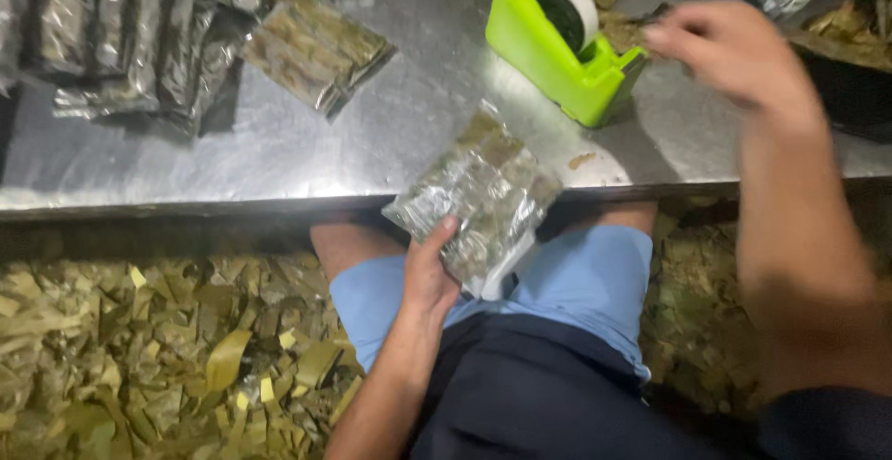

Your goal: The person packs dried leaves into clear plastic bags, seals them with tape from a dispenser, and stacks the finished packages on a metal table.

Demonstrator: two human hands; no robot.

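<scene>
Below, the left hand [429, 279] clasps a light, crinkly, slippery leaf-filled packet [476, 198] by its edge; the right hand [729, 51], loosely open and empty, nears the green tape dispenser [557, 46].

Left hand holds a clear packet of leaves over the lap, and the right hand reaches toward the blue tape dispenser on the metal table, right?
Not quite: the tape dispenser is bright green, not blue, as the head view shows. The left hand does hold the packet, and the right hand reaches toward the dispenser on the metal table.

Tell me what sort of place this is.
Probably a small packing workshop for dried leaves: filled clear bags lie on a metal table, a green tape dispenser stands on it, and loose leaves cover the floor.
</scene>
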